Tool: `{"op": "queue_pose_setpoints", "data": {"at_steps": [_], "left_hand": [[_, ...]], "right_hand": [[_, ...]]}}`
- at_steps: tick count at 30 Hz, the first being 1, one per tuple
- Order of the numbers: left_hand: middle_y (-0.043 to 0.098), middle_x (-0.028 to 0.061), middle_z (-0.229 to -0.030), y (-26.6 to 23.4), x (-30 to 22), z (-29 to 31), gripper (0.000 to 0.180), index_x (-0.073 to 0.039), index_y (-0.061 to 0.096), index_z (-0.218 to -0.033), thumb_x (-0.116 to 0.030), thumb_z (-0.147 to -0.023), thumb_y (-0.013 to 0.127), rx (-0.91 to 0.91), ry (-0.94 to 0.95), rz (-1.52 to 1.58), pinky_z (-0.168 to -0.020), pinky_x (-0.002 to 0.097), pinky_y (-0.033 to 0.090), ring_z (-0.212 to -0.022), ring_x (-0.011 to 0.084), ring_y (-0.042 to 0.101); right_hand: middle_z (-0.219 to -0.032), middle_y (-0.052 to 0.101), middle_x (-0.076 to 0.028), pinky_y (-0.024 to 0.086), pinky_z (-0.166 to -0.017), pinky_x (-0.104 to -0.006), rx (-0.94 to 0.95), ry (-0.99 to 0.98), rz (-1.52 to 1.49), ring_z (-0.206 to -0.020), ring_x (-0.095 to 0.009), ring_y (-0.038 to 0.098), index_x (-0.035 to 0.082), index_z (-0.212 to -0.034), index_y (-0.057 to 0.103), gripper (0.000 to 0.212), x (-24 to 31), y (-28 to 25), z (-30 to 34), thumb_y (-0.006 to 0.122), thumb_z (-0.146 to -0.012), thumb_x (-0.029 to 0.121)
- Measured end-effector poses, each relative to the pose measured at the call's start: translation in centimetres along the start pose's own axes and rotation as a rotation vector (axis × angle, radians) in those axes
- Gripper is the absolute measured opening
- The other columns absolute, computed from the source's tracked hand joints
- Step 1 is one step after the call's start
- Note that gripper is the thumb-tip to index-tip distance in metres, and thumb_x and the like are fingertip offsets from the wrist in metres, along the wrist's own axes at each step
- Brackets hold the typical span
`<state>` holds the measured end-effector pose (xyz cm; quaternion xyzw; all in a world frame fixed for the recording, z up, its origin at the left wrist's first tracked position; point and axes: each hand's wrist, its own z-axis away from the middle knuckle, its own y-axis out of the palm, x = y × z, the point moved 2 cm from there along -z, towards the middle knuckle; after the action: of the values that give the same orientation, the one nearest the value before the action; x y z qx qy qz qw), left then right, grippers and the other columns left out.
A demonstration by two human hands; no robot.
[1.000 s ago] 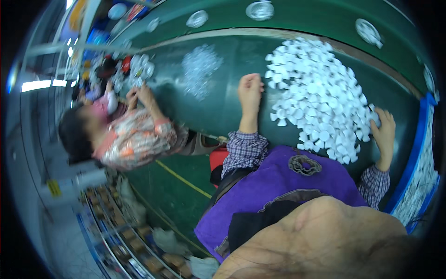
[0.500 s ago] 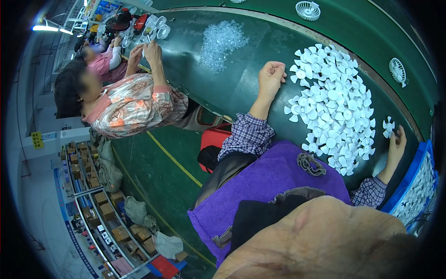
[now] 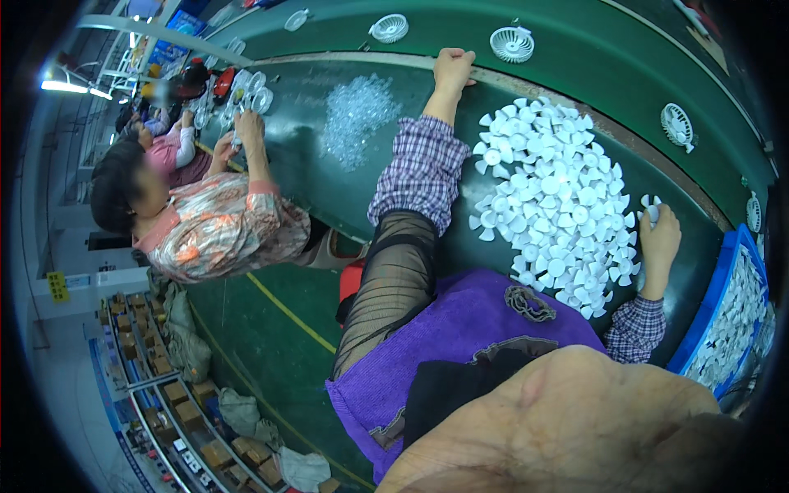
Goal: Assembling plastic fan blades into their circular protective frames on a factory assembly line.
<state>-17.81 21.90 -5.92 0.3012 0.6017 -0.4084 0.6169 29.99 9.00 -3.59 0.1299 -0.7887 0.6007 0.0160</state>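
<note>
My left hand (image 3: 454,70) is stretched out to the raised edge of the green conveyor belt (image 3: 575,70), its fingers curled closed; whatever may be in them is hidden. A round white fan cage (image 3: 512,44) lies on the belt just to the right of that hand. On the dark green table, a big heap of white fan blades (image 3: 567,205) spreads between my two arms. My right hand (image 3: 660,242), at the heap's right side, pinches one small white fan blade (image 3: 650,205) by the fingertips.
More cages ride the belt, one (image 3: 389,29) left and one (image 3: 677,126) right. A pile of small clear parts (image 3: 357,119) lies left of my left arm. A blue bin (image 3: 699,329) of small white parts stands at right. A co-worker (image 3: 222,218) handles something at left.
My left hand has reached forward from beside the heap to the belt edge. The right hand has taken hold of the loose fan blade. The view has shifted slightly, and cages have moved.
</note>
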Motion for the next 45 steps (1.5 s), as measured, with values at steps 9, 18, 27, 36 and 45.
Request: {"op": "queue_pose_setpoints", "data": {"at_steps": [9, 18, 27, 36, 45], "left_hand": [[0.067, 0.0120, -0.080, 7.8, -0.1, -5.1, 0.029, -0.001, 0.063, -0.101, -0.022, -0.082, 0.064, -0.018, -0.016, -0.392, -0.050, 0.0311, 0.055, -0.061, 0.0209, 0.066], [0.063, 0.0162, -0.093, 2.9, -1.8, 3.6, 0.037, 0.001, 0.045, -0.113, 0.001, -0.079, 0.059, 0.456, -0.204, 0.548, -0.057, 0.0354, 0.059, -0.078, 0.0258, 0.067], [0.064, 0.0110, -0.099, 1.1, -1.4, 16.5, 0.035, 0.001, 0.053, -0.113, -0.002, -0.080, 0.065, 0.476, -0.208, 0.516, -0.061, 0.0342, 0.060, -0.081, 0.0201, 0.067], [0.057, 0.0100, -0.112, 4.0, -3.2, 21.9, 0.051, 0.003, 0.045, -0.120, 0.010, -0.070, 0.047, 0.628, 0.004, 0.539, -0.084, 0.0279, 0.048, -0.099, 0.0180, 0.059], [0.059, 0.0065, -0.104, 6.1, -1.2, 24.3, 0.051, -0.003, 0.040, -0.122, 0.000, -0.078, 0.067, 0.578, 0.145, 0.523, -0.075, 0.0237, 0.049, -0.089, 0.0116, 0.059]], "right_hand": [[-0.092, 0.061, -0.018, 0.044, -0.078, -0.0438, 0.039, 0.106, -0.065, -0.089, -0.035, 0.058, 0.000, -0.098, 0.059, 0.028, 0.3, -0.2, 0.1, 0.059, -0.080, 0.021], [-0.094, 0.062, -0.018, 0.045, -0.078, -0.0437, 0.029, 0.090, -0.077, -0.089, -0.035, 0.058, -0.001, -0.100, 0.060, 0.030, 0.3, -0.2, -0.1, 0.060, -0.080, 0.021], [-0.092, 0.061, -0.015, 0.047, -0.073, -0.0380, -0.042, -0.012, -0.165, -0.084, -0.029, 0.058, -0.001, -0.105, 0.060, 0.032, 1.9, -0.9, -0.3, 0.064, -0.080, 0.018], [-0.092, 0.058, -0.013, 0.045, -0.075, -0.0366, -0.192, -0.552, -0.565, -0.084, -0.028, 0.055, -0.001, -0.104, 0.057, 0.034, 16.7, -4.7, -0.4, 0.069, -0.073, 0.010], [-0.091, 0.056, -0.015, 0.045, -0.074, -0.0387, -0.256, -0.562, -0.513, -0.085, -0.032, 0.054, -0.002, -0.105, 0.056, 0.039, 17.3, -2.4, 0.3, 0.068, -0.069, 0.005]]}}
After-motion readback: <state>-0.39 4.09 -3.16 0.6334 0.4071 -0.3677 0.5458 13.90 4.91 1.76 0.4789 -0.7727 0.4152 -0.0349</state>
